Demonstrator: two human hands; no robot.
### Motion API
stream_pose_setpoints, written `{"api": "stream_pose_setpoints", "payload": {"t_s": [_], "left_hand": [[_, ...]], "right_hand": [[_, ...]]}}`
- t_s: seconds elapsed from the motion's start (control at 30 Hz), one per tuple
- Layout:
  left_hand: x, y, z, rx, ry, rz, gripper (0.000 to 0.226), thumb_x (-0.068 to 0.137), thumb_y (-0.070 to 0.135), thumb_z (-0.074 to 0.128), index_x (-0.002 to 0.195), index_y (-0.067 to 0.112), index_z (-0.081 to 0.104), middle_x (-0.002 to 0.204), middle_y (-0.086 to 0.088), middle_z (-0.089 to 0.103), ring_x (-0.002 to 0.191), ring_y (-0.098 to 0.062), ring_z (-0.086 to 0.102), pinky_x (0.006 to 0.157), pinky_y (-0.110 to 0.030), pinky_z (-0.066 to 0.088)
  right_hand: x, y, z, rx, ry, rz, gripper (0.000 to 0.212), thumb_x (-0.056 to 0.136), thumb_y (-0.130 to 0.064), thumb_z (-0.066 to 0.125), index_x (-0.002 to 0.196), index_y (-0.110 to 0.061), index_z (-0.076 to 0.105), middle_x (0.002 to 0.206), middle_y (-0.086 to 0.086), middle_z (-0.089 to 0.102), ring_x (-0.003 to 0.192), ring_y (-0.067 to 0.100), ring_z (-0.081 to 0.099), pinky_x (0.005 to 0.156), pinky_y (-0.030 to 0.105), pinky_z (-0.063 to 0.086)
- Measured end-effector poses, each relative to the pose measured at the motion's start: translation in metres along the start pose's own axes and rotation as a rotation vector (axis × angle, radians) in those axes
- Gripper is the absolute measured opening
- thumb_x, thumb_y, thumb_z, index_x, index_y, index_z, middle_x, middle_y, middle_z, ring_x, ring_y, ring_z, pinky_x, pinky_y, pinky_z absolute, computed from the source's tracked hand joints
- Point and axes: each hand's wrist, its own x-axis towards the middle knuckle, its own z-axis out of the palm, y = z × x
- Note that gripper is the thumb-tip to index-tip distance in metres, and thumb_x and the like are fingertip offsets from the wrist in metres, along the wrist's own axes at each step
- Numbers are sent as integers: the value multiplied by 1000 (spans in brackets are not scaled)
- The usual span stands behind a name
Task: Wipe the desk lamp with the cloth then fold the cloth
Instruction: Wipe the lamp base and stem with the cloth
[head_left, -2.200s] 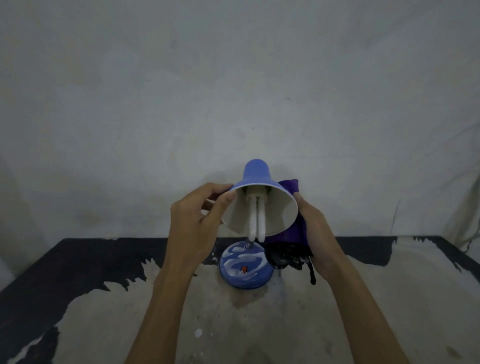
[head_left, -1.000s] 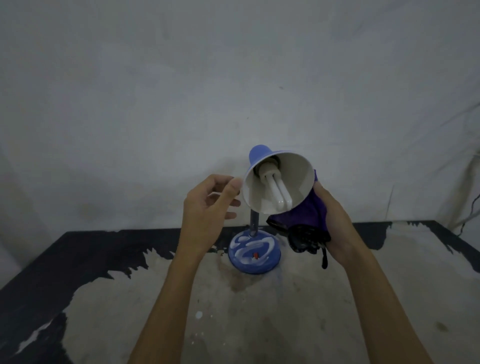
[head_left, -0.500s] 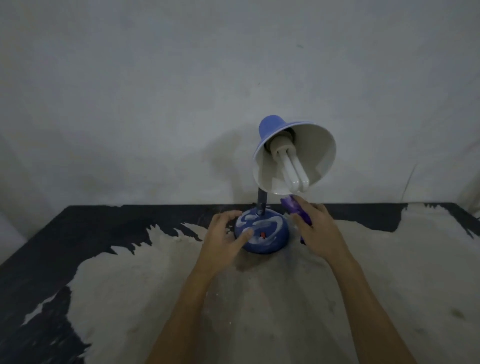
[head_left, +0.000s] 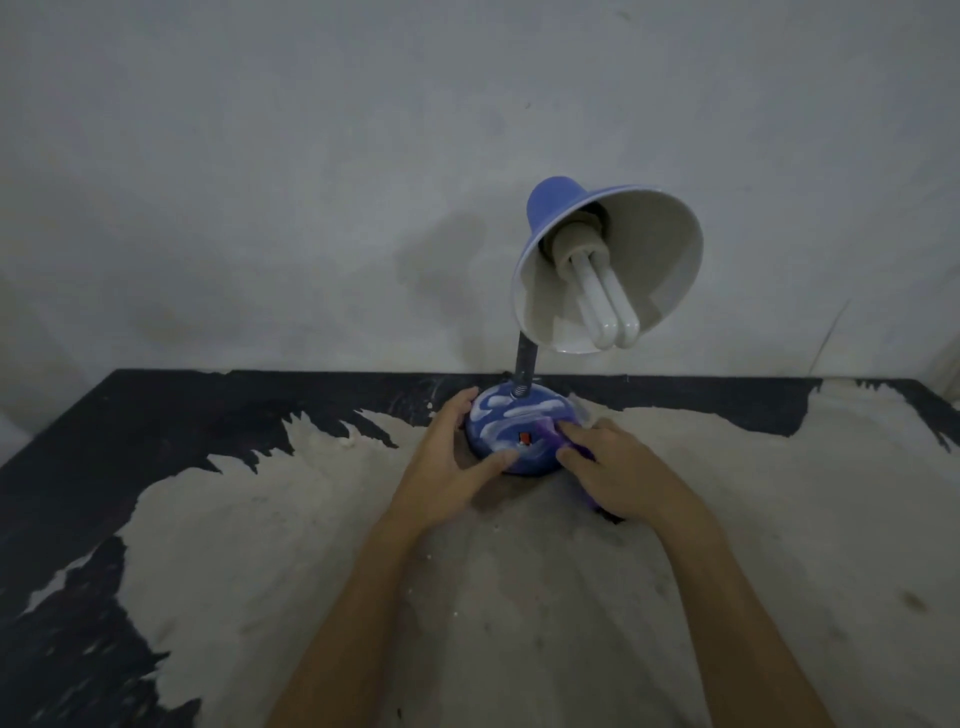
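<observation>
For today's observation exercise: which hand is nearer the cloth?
Right. The right hand holds the cloth against the base; the left hand grips the base's other side.

No txt, label, brand or no. can be read anywhere. The white marks on the base (head_left: 511, 411) of the desk lamp (head_left: 545, 208) are seen as painted swirls, not letters. The red switch (head_left: 524, 439) is shown too small for any sign to be made out.

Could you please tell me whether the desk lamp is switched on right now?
Off, it seems: on the desk lamp, the twin-tube bulb shows no glow and the shade inside looks dull grey.
</observation>
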Motion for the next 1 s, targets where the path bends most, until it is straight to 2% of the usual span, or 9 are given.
{"api": "stream_pose_setpoints", "payload": {"t_s": [0.1, 0.2, 0.27, 0.33, 0.43, 0.6, 0.73, 0.9, 1.0], "left_hand": [[5, -11, -1, -87, 64, -9, 80, 81, 54, 75, 150, 35, 38, 146, 11, 51, 128, 1, 50, 87, 4, 41], [7, -12, -1, -165, 88, -23, 74, 82, 56, 69, 147, 32, 45, 143, 5, 55, 132, -9, 53, 101, -10, 45], [7, -11, -2, -194, 101, -25, 71, 81, 57, 65, 144, 29, 49, 137, 8, 58, 128, -5, 55, 96, -8, 47], [7, -10, -3, -193, 110, -32, 62, 85, 56, 61, 141, 30, 52, 128, 17, 60, 120, 5, 56, 87, 0, 45], [7, -12, -4, -179, 126, -33, 47, 95, 48, 58, 138, 29, 54, 123, 24, 60, 109, 22, 56, 82, 3, 43], [9, -14, -2, -175, 165, -25, 40, 101, 46, 55, 136, 27, 57, 128, 13, 65, 115, 8, 61, 88, -2, 46], [6, -14, -3, -212, 208, -27, 30, 102, 45, 52, 128, 33, 62, 116, 30, 66, 108, 15, 61, 83, -3, 47], [6, -15, -3, -217, 231, -20, 26, 104, 40, 50, 126, 32, 63, 120, 22, 66, 108, 13, 61, 87, -7, 49], [6, -14, -2, -165, 206, -2, 30, 104, 40, 51, 129, 28, 61, 120, 24, 64, 107, 19, 58, 83, -1, 46]], "right_hand": [[-6, 2, -10, 31, -137, -66, 51, 103, -48, 44, 153, -38, 36, 140, 3, 48, 105, 11, 42, 90, 26, 34], [-12, 3, -17, 190, -244, -149, 43, 101, -47, 52, 144, -47, 47, 130, -16, 48, 96, -6, 45, 79, 13, 33], [-15, 3, -20, 361, -170, -141, 33, 100, -44, 55, 133, -53, 54, 121, -20, 52, 90, -8, 51, 72, 10, 36], [-11, 5, -23, 393, 14, -118, 33, 102, -41, 52, 134, -47, 55, 109, -11, 57, 86, -1, 55, 68, 11, 37], [-6, 7, -21, 249, 165, -66, 45, 104, -39, 45, 149, -33, 44, 102, -3, 52, 88, 9, 54, 75, 21, 40], [-6, -2, 2, 34, -29, -55, 53, 104, -42, 44, 155, -30, 33, 149, 10, 40, 128, 26, 47, 106, 35, 37], [-8, -6, 2, 87, -113, -122, 54, 104, -41, 48, 155, -34, 33, 150, 4, 41, 132, 22, 43, 99, 24, 29], [-10, -9, 0, 131, -197, -147, 54, 103, -44, 49, 154, -40, 33, 110, -12, 44, 106, 12, 44, 88, 22, 28], [-7, -5, -2, 123, -149, -133, 51, 103, -44, 48, 152, -41, 36, 136, -3, 47, 127, 21, 46, 94, 25, 31]]}}
